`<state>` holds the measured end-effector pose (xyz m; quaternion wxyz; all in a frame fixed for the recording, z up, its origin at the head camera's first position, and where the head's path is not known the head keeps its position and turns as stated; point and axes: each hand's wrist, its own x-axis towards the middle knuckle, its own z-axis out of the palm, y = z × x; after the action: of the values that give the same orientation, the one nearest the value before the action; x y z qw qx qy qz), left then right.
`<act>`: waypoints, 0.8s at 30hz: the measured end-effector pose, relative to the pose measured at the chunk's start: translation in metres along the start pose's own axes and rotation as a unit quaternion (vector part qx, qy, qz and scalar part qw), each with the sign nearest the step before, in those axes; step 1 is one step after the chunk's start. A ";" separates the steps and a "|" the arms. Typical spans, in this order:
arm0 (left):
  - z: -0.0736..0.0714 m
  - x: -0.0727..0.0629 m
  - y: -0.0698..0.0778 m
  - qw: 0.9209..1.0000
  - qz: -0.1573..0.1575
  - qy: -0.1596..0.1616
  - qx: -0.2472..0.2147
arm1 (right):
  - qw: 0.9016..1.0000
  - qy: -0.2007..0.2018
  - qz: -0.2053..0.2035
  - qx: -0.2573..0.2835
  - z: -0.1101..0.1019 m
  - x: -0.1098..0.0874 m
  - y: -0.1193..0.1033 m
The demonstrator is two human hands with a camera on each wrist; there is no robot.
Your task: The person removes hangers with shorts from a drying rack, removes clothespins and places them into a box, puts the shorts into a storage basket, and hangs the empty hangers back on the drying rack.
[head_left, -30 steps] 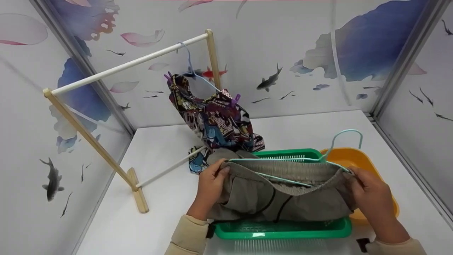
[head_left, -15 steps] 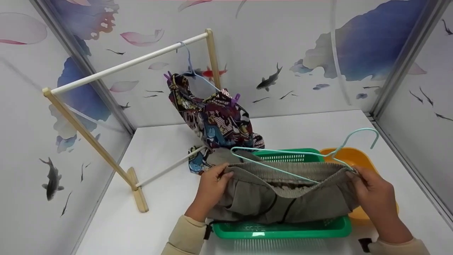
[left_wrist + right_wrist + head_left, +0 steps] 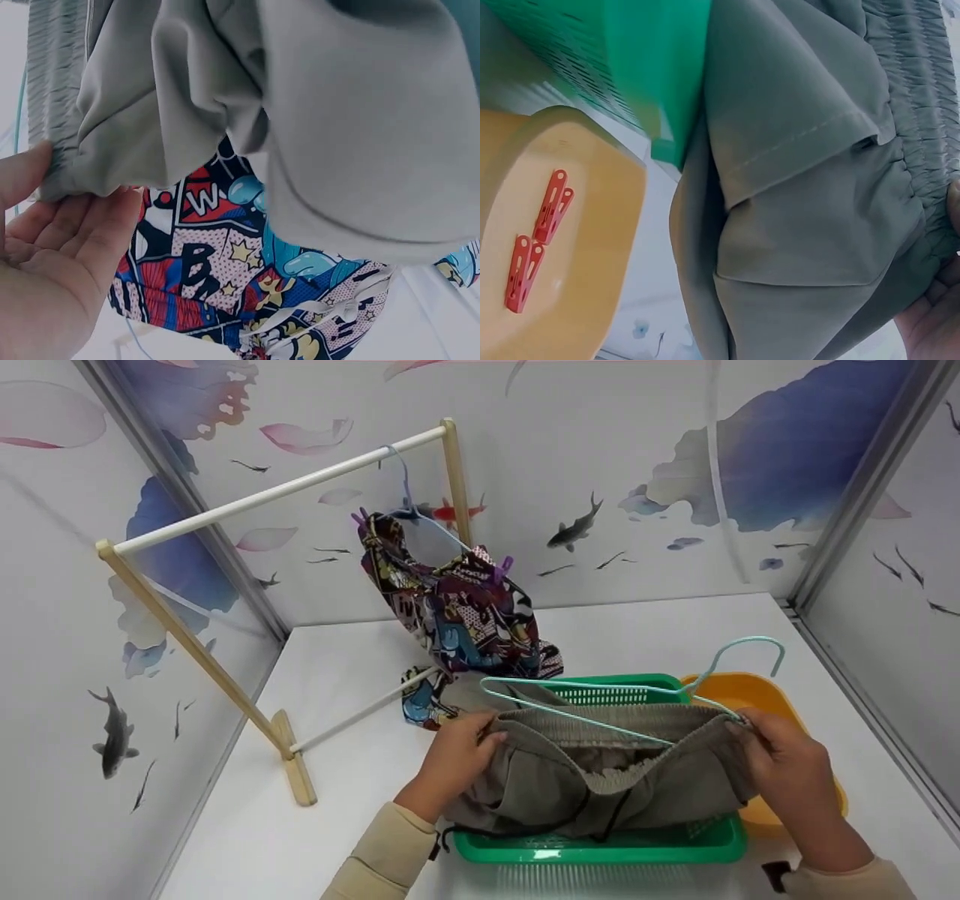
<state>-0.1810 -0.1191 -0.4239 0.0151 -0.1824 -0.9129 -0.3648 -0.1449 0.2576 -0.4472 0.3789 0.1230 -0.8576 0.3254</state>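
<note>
Grey elastic-waist pants (image 3: 555, 780) with a black drawstring are stretched between both hands, waistband gaping at the front. My left hand (image 3: 457, 761) pinches the waistband's left end between thumb and fingers, also seen in the left wrist view. At the other end, my right hand (image 3: 787, 761) grips the waistband together with the right arm of a mint-green hanger (image 3: 585, 685). The hanger's left end lies above the waistband, outside the opening; part of its lower bar dips behind the front band. Its hook points up and right.
Beneath the pants is a green basket (image 3: 600, 855). An orange basin (image 3: 776, 701) on the right holds red clothespins (image 3: 551, 206). Patterned pants (image 3: 465, 615) hang by purple clips from a hanger on the wood-and-white rack (image 3: 281, 491), behind the left hand.
The hanger's left end has come up out of the waistband, then dipped slightly and shifted left. The front of the waistband sags lower. Both hands keep their hold.
</note>
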 end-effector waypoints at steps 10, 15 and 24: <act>0.011 0.006 -0.002 0.994 0.024 -0.048 0.090 | 0.999 -0.005 -0.024 -0.026 0.007 0.003 -0.006; 0.015 0.009 0.000 0.990 0.016 -0.080 0.113 | 0.999 -0.011 -0.017 -0.027 0.008 0.004 -0.008; 0.023 0.022 0.004 0.978 0.009 -0.143 0.149 | 0.999 -0.017 -0.024 -0.033 0.010 0.006 -0.011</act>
<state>-0.1979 -0.0944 -0.4345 -0.0853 -0.2363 -0.9482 -0.1944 -0.1495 0.2431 -0.4432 0.3756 0.1370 -0.8710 0.2854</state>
